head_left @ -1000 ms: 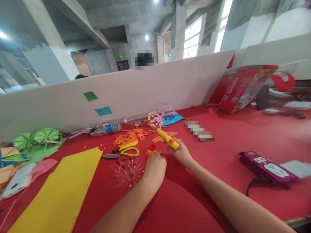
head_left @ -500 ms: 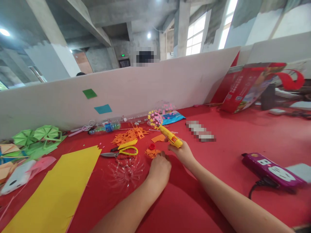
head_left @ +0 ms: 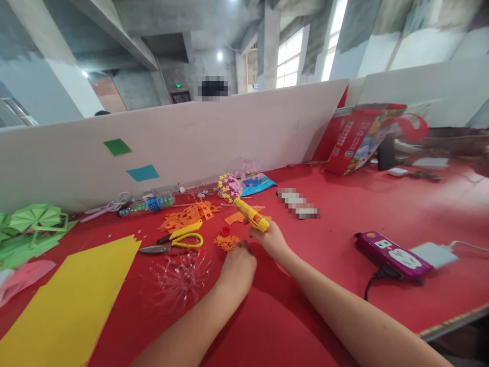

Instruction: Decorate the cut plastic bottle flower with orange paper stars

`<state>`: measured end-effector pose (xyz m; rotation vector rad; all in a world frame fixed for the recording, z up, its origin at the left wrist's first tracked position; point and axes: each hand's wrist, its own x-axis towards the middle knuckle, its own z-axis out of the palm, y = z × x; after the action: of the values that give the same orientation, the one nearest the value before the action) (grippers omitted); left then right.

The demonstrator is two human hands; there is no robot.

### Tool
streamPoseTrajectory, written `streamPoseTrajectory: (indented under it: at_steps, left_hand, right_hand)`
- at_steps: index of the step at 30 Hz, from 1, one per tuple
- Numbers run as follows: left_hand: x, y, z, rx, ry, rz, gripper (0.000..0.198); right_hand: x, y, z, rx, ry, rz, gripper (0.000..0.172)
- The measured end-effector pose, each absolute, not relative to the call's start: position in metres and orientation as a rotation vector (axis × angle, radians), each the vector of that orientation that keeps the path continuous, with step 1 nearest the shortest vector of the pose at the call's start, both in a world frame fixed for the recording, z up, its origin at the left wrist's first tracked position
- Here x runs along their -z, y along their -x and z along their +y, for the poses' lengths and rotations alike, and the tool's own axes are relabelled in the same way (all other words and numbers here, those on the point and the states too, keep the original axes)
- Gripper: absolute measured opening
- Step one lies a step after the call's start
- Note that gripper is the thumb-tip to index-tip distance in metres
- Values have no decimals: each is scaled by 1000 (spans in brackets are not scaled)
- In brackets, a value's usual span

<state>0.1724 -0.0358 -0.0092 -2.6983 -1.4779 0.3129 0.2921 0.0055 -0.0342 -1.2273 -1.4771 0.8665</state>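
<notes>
Your right hand [head_left: 272,239] has its grip clenched around the lower end of a yellow tool [head_left: 251,216]. The tool is lifted off the red surface [head_left: 336,229] and tilts up and away from you. Its far tip is at a cluster of small pink and yellow stars [head_left: 229,185].

Your left hand [head_left: 237,265] lies palm down just beside the right one, with its fingertips [head_left: 241,246] curled at a little heap of orange paper scraps [head_left: 226,242]. I cannot tell whether that grip is pinching a scrap or only touching the heap. A small red cap [head_left: 225,231] sits just behind the scraps.

To the left of your hands, yellow-handled scissors [head_left: 173,243] lie flat, and a clear plastic piece [head_left: 179,272] lies just in front of them. A larger pile of orange cutouts [head_left: 187,216] is spread behind the scissors. A plastic bottle [head_left: 147,205] lies on its side near the white partition board [head_left: 198,137].

A big yellow paper sheet [head_left: 69,300] covers the near left of the surface, and green folded paper shapes [head_left: 30,224] are beyond it. Well off to your right is a purple power strip [head_left: 393,255] with a black cord. A red box [head_left: 361,137] leans at the far right.
</notes>
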Motion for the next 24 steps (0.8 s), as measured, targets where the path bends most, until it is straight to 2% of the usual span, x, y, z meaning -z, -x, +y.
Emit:
streamPoseTrajectory:
  at_steps: [8, 12, 14, 20, 24]
  left_hand:
    - [8, -174, -39, -136, 2727, -1595, 16]
    - [5, -171, -43, 128, 2813, -1671, 31]
    - [0, -167, -47, 328, 2869, -1707, 32]
    - [-15, -149, -52, 1158, 2991, -1971, 13]
    - [-18, -137, -55, 1713, 2962, -2253, 20]
  right_hand:
    - [36, -290, 6, -921, 1238, -1465, 33]
    - [33, -291, 6, -944, 1221, -1429, 33]
    - [30, -290, 4, -959, 1202, -1399, 33]
    - [13, -282, -13, -1069, 1058, -1261, 22]
    - [-1, -277, -26, -1174, 940, -1182, 22]
